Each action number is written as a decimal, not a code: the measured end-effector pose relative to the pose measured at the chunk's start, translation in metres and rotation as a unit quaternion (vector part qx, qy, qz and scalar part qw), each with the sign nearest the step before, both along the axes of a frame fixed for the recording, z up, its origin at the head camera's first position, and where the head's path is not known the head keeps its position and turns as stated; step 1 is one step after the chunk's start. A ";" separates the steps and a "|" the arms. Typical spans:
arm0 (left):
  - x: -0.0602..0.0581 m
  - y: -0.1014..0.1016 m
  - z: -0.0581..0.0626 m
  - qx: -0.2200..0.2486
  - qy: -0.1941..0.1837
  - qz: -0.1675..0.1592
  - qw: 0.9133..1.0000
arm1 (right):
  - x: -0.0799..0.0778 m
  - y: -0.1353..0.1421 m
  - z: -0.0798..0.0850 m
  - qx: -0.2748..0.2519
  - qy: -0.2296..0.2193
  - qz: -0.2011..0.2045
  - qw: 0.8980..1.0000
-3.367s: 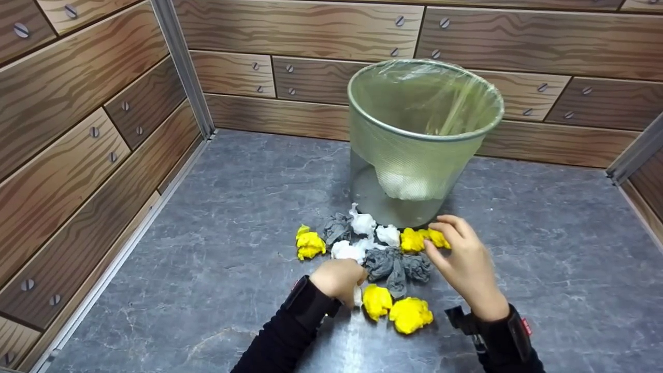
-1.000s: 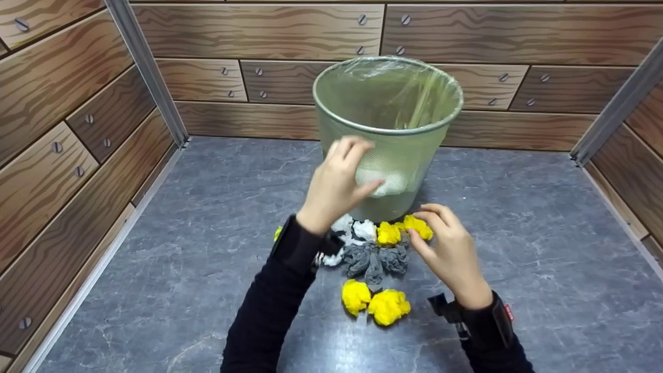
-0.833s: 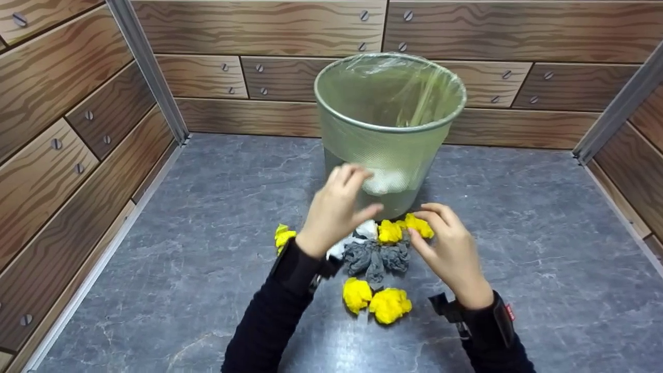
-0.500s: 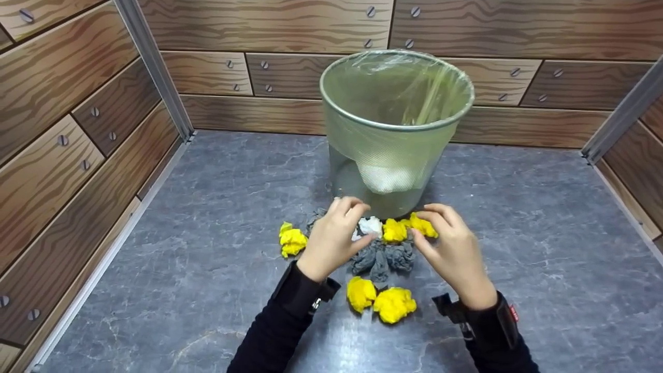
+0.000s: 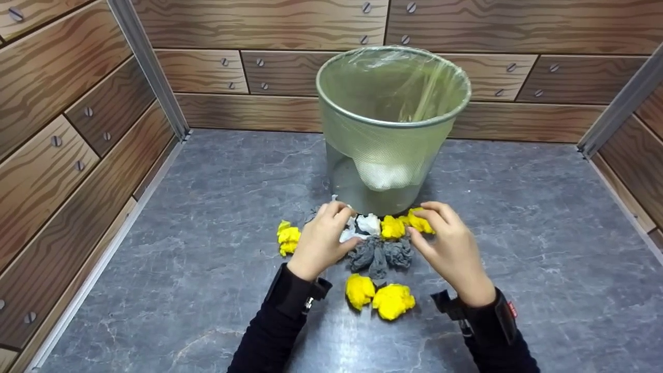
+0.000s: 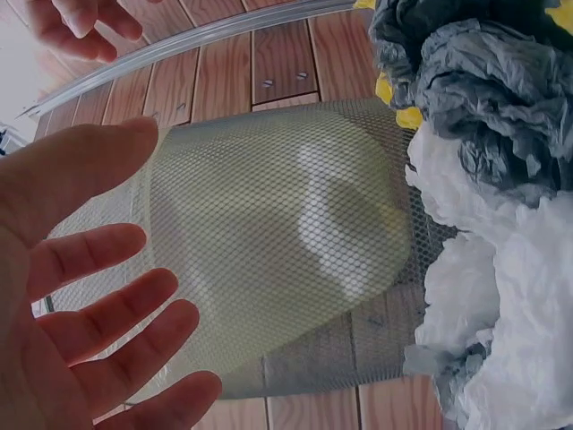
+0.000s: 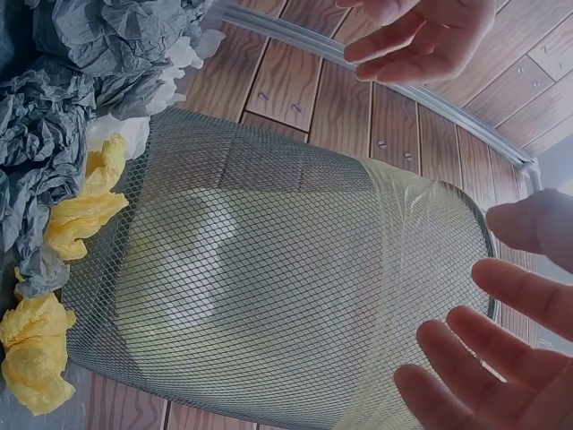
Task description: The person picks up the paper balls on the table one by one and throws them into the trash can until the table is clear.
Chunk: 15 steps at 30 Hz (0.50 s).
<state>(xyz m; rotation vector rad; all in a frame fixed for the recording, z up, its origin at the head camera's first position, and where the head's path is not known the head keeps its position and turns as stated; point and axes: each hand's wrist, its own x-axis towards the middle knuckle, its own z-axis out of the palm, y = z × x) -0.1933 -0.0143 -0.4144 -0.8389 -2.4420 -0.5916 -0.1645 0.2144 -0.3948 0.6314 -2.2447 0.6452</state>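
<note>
My left hand (image 5: pixel 322 241) hovers over the left part of a pile of crumpled paper, its fingers apart and holding nothing. White crumpled balls (image 5: pixel 368 224) show beside its thumb, and part of the pile is hidden beneath it. In the left wrist view its fingers (image 6: pixel 116 318) spread loosely before the mesh bin. My right hand (image 5: pixel 451 254), relaxed and bent, is held near a yellow crumpled ball (image 5: pixel 420 221) at the right; the right wrist view shows nothing in it. Grey crumpled balls (image 5: pixel 380 256) lie between the hands, with two yellow balls (image 5: pixel 393 301) nearer me.
A mesh waste bin (image 5: pixel 383 155) with a translucent yellowish liner stands upright just behind the pile. Another yellow ball (image 5: pixel 288 238) lies left of the left hand. Wood-patterned walls (image 5: pixel 248 111) enclose the grey marbled surface (image 5: pixel 238 181) at the back and sides.
My left hand was low at the pile's near left, then appeared raised before the bin, and has since come down over the white balls. The white piece near it earlier is gone. The right hand stays put.
</note>
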 end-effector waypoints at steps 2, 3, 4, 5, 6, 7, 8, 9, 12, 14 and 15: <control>0.000 -0.001 -0.001 0.000 0.000 0.003 1.000 | -0.001 0.000 0.000 0.006 -0.005 -0.001 1.000; 0.000 -0.002 -0.001 0.001 0.000 0.004 1.000 | -0.002 0.000 -0.001 0.008 -0.009 -0.001 1.000; 0.000 -0.002 -0.002 0.001 0.001 0.005 1.000 | -0.002 0.000 -0.002 0.012 -0.013 -0.002 1.000; 0.000 -0.003 -0.002 0.002 0.002 0.005 1.000 | -0.003 0.000 -0.003 0.015 -0.018 -0.001 1.000; 0.000 -0.003 -0.002 0.001 0.003 0.004 1.000 | -0.004 0.000 -0.005 0.019 -0.023 -0.001 1.000; 0.000 -0.003 -0.002 -0.001 0.003 0.004 1.000 | -0.006 0.000 -0.006 0.023 -0.028 -0.001 0.999; 0.000 -0.003 -0.002 -0.003 0.003 0.004 1.000 | -0.008 0.000 -0.009 0.028 -0.035 0.001 0.999; 0.000 -0.003 -0.002 -0.004 0.003 0.004 1.000 | -0.009 -0.001 -0.011 0.032 -0.041 0.002 0.999; 0.000 -0.003 -0.002 -0.008 -0.002 0.003 1.000 | -0.015 -0.002 -0.019 0.052 -0.062 0.002 0.997; 0.000 -0.003 -0.002 -0.009 -0.004 0.002 1.000 | -0.018 -0.005 -0.026 0.074 -0.079 -0.001 0.994; 0.000 -0.003 -0.002 -0.009 -0.005 0.002 1.000 | -0.020 -0.006 -0.030 0.087 -0.086 -0.004 0.992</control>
